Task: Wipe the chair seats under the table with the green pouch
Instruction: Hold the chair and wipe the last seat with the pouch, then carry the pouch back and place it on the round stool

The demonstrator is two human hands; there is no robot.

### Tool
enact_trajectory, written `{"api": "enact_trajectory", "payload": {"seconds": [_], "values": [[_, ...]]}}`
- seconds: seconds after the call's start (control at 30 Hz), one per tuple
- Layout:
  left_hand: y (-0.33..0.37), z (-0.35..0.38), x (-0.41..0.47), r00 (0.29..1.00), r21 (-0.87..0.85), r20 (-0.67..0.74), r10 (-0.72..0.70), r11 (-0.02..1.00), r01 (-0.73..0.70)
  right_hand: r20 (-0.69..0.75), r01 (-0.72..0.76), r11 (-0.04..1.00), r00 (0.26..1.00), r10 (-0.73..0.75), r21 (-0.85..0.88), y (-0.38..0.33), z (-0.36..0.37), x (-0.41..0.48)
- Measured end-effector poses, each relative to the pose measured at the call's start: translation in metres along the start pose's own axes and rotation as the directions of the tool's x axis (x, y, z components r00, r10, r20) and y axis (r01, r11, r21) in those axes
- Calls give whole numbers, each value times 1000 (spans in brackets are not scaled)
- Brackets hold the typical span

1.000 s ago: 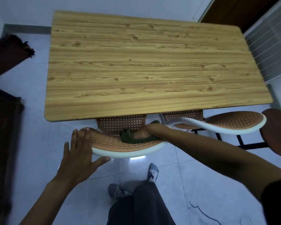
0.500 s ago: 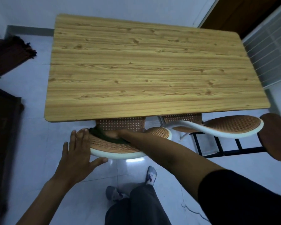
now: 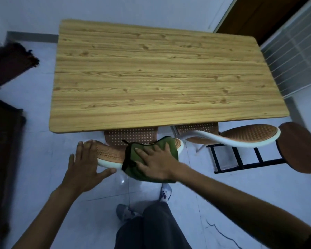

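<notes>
A brown woven chair (image 3: pixel 108 154) with a white rim is tucked under the near edge of the wooden table (image 3: pixel 158 76). The green pouch (image 3: pixel 133 159) lies spread over its near edge, and my right hand (image 3: pixel 156 163) presses flat on the pouch with straight fingers. My left hand (image 3: pixel 84 168) rests open against the chair's left end, thumb under the white rim. A second woven chair (image 3: pixel 250 134) stands to the right, partly under the table.
A round dark stool (image 3: pixel 298 146) with a black frame stands at the right. A dark rug (image 3: pixel 9 63) lies at the left, dark furniture (image 3: pixel 2 141) below it. My legs and feet (image 3: pixel 147 221) are on the pale tiled floor.
My right hand has pulled the pouch from deep under the table, at the chair's left, back toward me onto the near edge. The left hand stays at the chair's left end.
</notes>
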State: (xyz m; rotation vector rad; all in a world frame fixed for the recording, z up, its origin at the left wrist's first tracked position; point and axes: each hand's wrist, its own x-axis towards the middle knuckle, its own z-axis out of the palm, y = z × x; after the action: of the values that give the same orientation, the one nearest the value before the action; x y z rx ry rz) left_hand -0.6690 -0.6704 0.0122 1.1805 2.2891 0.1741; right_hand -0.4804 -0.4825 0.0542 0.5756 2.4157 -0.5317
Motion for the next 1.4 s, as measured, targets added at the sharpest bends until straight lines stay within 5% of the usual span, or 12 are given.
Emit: {"api": "enact_trajectory", "payload": {"seconds": [0.17, 0.27, 0.33, 0.4, 0.47, 0.57, 0.6, 0.7, 0.87, 1.03, 1.4], "values": [[18, -13, 2, 988, 6, 93, -119, 993, 119, -345, -26, 999, 938, 13, -32, -31, 32, -30], [51, -12, -1, 998, -6, -12, -62, 998, 62, -461, 52, 986, 887, 27, 157, -27, 34, -34], [77, -5, 0, 998, 7, -55, -41, 999, 41, -589, 50, 936, 788, 178, 349, -16, 29, -38], [94, 3, 1, 988, -33, -122, -99, 995, 96, -665, -113, 879, 611, 430, 464, 1, 29, -43], [101, 8, 4, 972, -69, -195, -129, 991, 117, -531, -206, 703, 522, 668, 681, 13, 31, -47], [111, 13, 5, 963, -143, -265, -52, 990, 14, -170, -22, 239, 641, 748, 971, 14, 37, -52], [117, 14, 5, 952, -209, -303, -42, 978, -24, -133, 14, 165, 662, 737, 986, 14, 38, -53], [136, 16, -5, 917, -445, -385, -103, 891, -87, -132, 7, 166, 644, 754, 986, 17, 35, -54], [180, 2, -16, 860, -559, -495, -123, 803, -207, -187, 73, 179, 585, 789, 981, 38, 5, -76], [248, -14, -18, 830, -551, -554, -67, 776, -305, -397, 158, 368, 473, 786, 916, 77, -27, -127], [468, 0, 1, 842, -540, -520, 142, 710, -453, -539, 264, 484, 203, 818, 834, 249, -54, -265]]}}
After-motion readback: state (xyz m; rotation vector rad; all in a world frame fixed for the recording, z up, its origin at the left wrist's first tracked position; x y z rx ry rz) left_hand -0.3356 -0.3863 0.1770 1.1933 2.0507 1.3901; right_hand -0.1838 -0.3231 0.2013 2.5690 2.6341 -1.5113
